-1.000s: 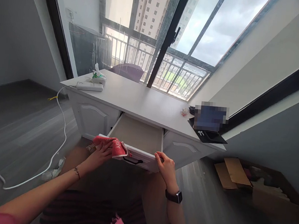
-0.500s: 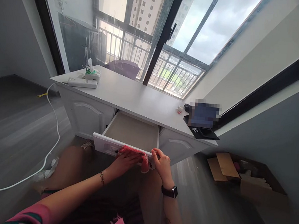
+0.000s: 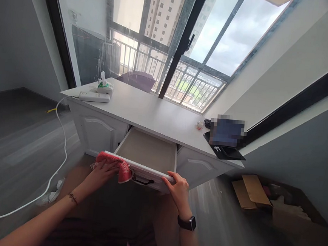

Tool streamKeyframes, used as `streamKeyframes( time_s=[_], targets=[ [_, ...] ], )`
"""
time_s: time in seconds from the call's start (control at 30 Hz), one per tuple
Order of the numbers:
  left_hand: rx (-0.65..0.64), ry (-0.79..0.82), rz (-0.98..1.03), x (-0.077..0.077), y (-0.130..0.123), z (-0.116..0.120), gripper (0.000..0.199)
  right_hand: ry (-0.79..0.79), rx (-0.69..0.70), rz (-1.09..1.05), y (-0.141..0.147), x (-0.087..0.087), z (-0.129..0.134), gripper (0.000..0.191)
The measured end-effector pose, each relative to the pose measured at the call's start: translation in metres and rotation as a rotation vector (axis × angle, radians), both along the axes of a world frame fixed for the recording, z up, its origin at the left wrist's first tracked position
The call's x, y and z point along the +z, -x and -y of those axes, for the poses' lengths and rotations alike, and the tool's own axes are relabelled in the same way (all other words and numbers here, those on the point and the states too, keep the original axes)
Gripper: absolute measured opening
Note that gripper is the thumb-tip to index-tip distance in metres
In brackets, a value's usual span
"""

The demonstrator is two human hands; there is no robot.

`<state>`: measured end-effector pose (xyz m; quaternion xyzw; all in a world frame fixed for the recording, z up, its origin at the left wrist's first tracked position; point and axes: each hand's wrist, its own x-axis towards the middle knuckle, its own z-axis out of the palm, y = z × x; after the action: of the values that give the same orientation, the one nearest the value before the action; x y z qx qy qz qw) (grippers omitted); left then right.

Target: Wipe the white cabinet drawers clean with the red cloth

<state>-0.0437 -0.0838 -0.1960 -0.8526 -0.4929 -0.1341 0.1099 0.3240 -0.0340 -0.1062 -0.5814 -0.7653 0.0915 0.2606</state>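
A desk drawer (image 3: 147, 151) is pulled out, and its inside shows a bare beige bottom. My left hand (image 3: 103, 171) presses a red cloth (image 3: 125, 172) flat against the left end of the drawer front, and part of the cloth folds over the top edge. To the right of the cloth, a dark handle (image 3: 143, 181) shows on the front panel. At the right corner, my right hand (image 3: 178, 185) grips the drawer's top edge, with the thumb on the near side and the fingers bent over it.
The white desk (image 3: 153, 112) carries a power strip (image 3: 94, 97) and a tissue pack (image 3: 105, 89) on the left. A dark mat (image 3: 224, 152) with small items lies at its right end. A white cable (image 3: 65, 145) trails over the floor at left. An open cardboard box (image 3: 290, 212) stands at right.
My left hand has slid the red cloth leftward along the drawer front, uncovering the dark handle. My right hand keeps its grip on the right corner. The view has shifted slightly.
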Motion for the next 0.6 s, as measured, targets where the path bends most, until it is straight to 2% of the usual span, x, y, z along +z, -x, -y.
streamKeyframes(
  time_s=[0.13, 0.23, 0.3, 0.37, 0.5, 0.6],
  targets=[
    [0.137, -0.119, 0.06, -0.024, 0.012, 0.01, 0.046, -0.065, 0.024, 0.034, 0.0, -0.009, 0.001, 0.038],
    [0.178, -0.197, 0.195, -0.049, 0.0, 0.01, 0.046, -0.109, 0.023, 0.033, -0.001, -0.013, -0.002, 0.037],
    [0.2, -0.178, 0.315, -0.06, -0.017, 0.009, 0.054, -0.13, 0.028, 0.019, 0.0, -0.014, -0.008, 0.037],
    [0.202, -0.082, 0.458, -0.063, -0.037, 0.007, 0.064, -0.142, 0.035, 0.005, 0.001, -0.014, -0.017, 0.037],
    [0.07, 0.218, 0.759, -0.061, -0.075, 0.01, 0.08, -0.173, 0.032, -0.015, 0.003, -0.014, -0.039, 0.04],
    [0.112, 0.506, 1.169, -0.062, -0.097, 0.02, 0.083, -0.227, 0.022, -0.015, 0.003, -0.016, -0.06, 0.043]
  ],
)
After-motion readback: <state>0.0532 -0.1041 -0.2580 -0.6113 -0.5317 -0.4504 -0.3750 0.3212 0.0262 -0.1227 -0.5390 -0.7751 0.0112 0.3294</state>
